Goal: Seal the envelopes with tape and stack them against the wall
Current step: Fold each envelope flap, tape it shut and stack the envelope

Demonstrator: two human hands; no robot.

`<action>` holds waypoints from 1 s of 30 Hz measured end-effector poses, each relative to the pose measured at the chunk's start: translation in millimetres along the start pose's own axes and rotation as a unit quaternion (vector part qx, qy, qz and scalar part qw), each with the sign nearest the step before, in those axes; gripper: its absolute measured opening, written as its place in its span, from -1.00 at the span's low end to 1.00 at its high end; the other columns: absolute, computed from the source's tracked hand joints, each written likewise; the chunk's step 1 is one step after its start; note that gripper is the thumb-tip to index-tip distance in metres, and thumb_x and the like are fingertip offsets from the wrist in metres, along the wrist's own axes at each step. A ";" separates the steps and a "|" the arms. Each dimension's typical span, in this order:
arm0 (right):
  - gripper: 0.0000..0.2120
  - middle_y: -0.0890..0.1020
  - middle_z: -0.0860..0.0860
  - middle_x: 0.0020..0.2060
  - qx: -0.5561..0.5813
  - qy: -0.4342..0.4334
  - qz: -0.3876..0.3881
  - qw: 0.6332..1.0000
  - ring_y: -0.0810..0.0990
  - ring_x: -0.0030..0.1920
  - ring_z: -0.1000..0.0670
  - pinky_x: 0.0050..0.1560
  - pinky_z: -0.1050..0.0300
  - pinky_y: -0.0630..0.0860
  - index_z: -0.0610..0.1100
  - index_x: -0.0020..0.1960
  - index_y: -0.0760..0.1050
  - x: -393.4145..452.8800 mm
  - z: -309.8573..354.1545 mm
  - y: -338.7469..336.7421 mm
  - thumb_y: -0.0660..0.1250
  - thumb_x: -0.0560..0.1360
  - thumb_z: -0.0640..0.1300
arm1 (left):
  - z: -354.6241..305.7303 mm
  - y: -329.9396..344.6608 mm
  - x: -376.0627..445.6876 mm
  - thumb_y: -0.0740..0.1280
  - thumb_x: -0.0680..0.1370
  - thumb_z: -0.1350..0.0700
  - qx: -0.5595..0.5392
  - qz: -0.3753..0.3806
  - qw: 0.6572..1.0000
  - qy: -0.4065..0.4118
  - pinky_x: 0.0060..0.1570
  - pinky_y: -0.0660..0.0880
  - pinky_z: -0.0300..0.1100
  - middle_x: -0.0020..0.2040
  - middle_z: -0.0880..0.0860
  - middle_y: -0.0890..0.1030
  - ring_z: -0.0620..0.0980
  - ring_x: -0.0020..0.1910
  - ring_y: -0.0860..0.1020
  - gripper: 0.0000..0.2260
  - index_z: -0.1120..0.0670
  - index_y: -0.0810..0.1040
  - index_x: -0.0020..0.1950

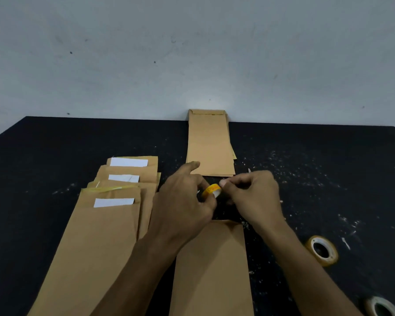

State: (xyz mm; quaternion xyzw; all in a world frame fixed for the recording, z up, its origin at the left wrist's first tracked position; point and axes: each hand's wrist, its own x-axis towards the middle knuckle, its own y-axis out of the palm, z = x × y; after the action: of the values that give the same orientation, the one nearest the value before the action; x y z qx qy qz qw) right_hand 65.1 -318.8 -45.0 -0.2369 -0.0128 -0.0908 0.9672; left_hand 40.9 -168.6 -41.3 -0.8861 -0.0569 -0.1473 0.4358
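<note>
Both hands meet over the middle of the black bench (55, 142). Left hand (185, 201) grips a small yellow tape roll (211, 190), fingers curled round its near side, index finger stretched out toward the wall. Right hand (253, 197) has its fingers bunched, thumb and fingertips pinching at the roll's rim (whether a free tape end is caught there is too small to tell). Roll held just above the bench surface, between the two hands.

Directly below the hands, one brown envelope (214, 270) lies flat, long axis running toward the person; its far end sits under the wrists, partly hidden.

Beyond the hands, a short stack of brown envelopes (209, 144) rests with its far end propped up against the grey wall (192, 53), near edge flat on the bench. Lower sheets peek out along its right side.

Left of the hands, a fanned pile of envelopes (105, 224), overlapping, several showing white strips (114, 202) near their far ends. A yellowish band of tape crosses the top edge of the nearest one.

Right side of the bench: a larger tape roll (322, 250) lying tilted, well apart from the hands; a second roll (381, 306) at the bottom right corner, cut off by the frame. Pale specks and scraps scattered over the right half of the bench.
</note>
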 end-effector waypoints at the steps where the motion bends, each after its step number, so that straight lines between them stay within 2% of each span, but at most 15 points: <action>1: -0.95 0.72 0.09 -0.26 -0.047 -0.007 0.001 0.999 0.68 -0.18 0.04 -0.07 -0.06 0.65 0.04 -0.15 0.72 0.8 -0.6 0.8 0.50 0.48 -0.07 | 0.0 0.8 0.8 0.47 0.47 0.02 0.016 0.006 1.000 0.001 0.10 0.38 -0.22 0.47 -0.01 0.43 -0.01 0.35 0.46 -0.90 0.04 0.68 -0.12; 5: -0.95 0.70 0.02 -0.08 -0.176 0.019 0.025 0.984 0.64 -0.01 -0.04 0.00 -0.08 0.63 0.11 -0.11 0.71 6.0 1.3 5.3 0.47 0.49 -0.02 | -2.0 8.4 5.9 0.43 0.50 -0.06 0.071 0.040 0.997 0.006 0.11 0.53 -0.01 0.49 -0.03 0.39 -0.02 0.33 0.45 -0.85 0.00 0.67 -0.07; 8: -0.90 0.68 -0.03 0.01 -0.225 0.016 0.031 0.974 0.62 0.04 -0.11 0.06 -0.08 0.61 0.09 0.00 0.71 8.4 2.4 5.6 0.44 0.51 -0.04 | -5.6 11.1 9.1 0.40 0.52 -0.04 0.081 0.067 0.994 -0.005 0.16 0.52 0.06 0.51 -0.02 0.36 0.00 0.35 0.44 -0.83 0.02 0.67 0.00; 13: -0.70 0.62 -0.09 0.07 -0.241 0.031 0.015 0.970 0.60 0.09 -0.15 0.09 -0.11 0.60 -0.01 0.13 0.64 13.8 -2.7 3.4 0.55 0.42 0.00 | -8.5 12.6 8.0 0.36 0.56 -0.05 0.082 0.068 0.994 0.007 0.19 0.51 -0.03 0.52 -0.03 0.35 -0.02 0.36 0.42 -0.78 0.02 0.65 0.11; 17: -0.74 0.63 -0.07 0.03 -0.235 0.030 0.012 0.972 0.61 0.08 -0.14 0.09 -0.09 0.60 0.00 0.07 0.65 13.2 -3.4 2.6 0.55 0.42 0.01 | -5.5 11.2 6.3 0.35 0.56 -0.10 0.070 0.066 0.995 0.022 0.26 0.46 -0.04 0.52 -0.08 0.33 -0.05 0.41 0.38 -0.68 -0.07 0.57 0.29; 19: -0.77 0.64 -0.06 0.01 -0.236 0.024 0.015 0.971 0.61 0.06 -0.14 0.08 -0.09 0.60 0.01 0.06 0.65 12.5 -3.4 2.1 0.53 0.43 0.00 | -3.7 6.1 5.1 0.33 0.57 -0.15 0.004 0.035 0.999 0.037 0.31 0.46 -0.07 0.45 -0.10 0.44 -0.12 0.40 0.40 -0.59 -0.11 0.48 0.40; 20: -0.79 0.66 -0.05 -0.01 -0.230 0.020 0.015 0.973 0.62 0.05 -0.12 0.07 -0.10 0.60 0.02 0.06 0.66 12.9 -3.6 1.6 0.52 0.43 0.00 | -4.3 1.4 4.4 0.30 0.59 -0.17 -0.066 0.015 0.997 0.036 0.28 0.48 -0.15 0.34 -0.12 0.55 -0.18 0.35 0.46 -0.58 -0.11 0.47 0.42; 22: -0.86 0.69 0.02 -0.09 -0.200 0.004 0.007 0.980 0.65 -0.01 -0.05 0.02 -0.08 0.62 0.04 0.01 0.68 14.0 -2.0 -2.4 0.51 0.46 -0.05 | -7.0 -9.7 3.2 0.22 0.61 -0.17 -0.249 -0.010 0.968 -0.001 0.19 0.52 -0.27 0.09 -0.18 0.67 -0.21 0.21 0.57 -0.60 -0.11 0.47 0.42; 25: -0.90 0.69 0.06 -0.29 -0.010 -0.011 0.029 0.999 0.64 -0.26 0.11 -0.21 0.12 0.61 -0.03 -0.10 0.71 14.4 11.7 -13.6 0.49 0.46 -0.22 | -8.8 -26.4 6.8 0.16 0.62 -0.16 -0.512 -0.018 0.855 -0.079 0.15 0.59 0.05 0.27 -0.11 0.61 0.01 0.18 0.64 -0.62 -0.09 0.46 0.39; 27: -0.91 0.67 0.04 -0.36 0.144 0.022 0.093 0.985 0.57 -0.37 0.14 -0.39 0.31 0.47 -0.10 -0.12 0.72 7.8 28.5 -18.8 0.49 0.45 -0.26 | -8.3 -34.4 8.8 0.09 0.63 -0.18 -0.607 -0.015 0.789 -0.095 0.12 0.60 0.12 0.33 -0.06 0.58 0.12 0.21 0.63 -0.57 -0.06 0.39 0.44; 30: -0.96 0.71 0.03 -0.31 0.197 0.044 0.145 0.969 0.59 -0.29 0.12 -0.43 0.29 0.41 -0.10 -0.15 0.73 -1.5 42.5 -14.9 0.51 0.45 -0.14 | -11.7 -40.5 6.7 -0.03 0.64 -0.17 -0.652 -0.006 0.752 -0.099 0.10 0.60 0.12 0.33 -0.04 0.59 0.15 0.21 0.62 -0.55 -0.06 0.35 0.46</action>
State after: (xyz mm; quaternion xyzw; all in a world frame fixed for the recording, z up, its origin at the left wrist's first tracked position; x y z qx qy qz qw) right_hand 61.7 -312.0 -0.5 -0.0371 0.0465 0.0444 0.9972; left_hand 35.4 -153.2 -1.9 -0.9645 0.0045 -0.0626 -0.2566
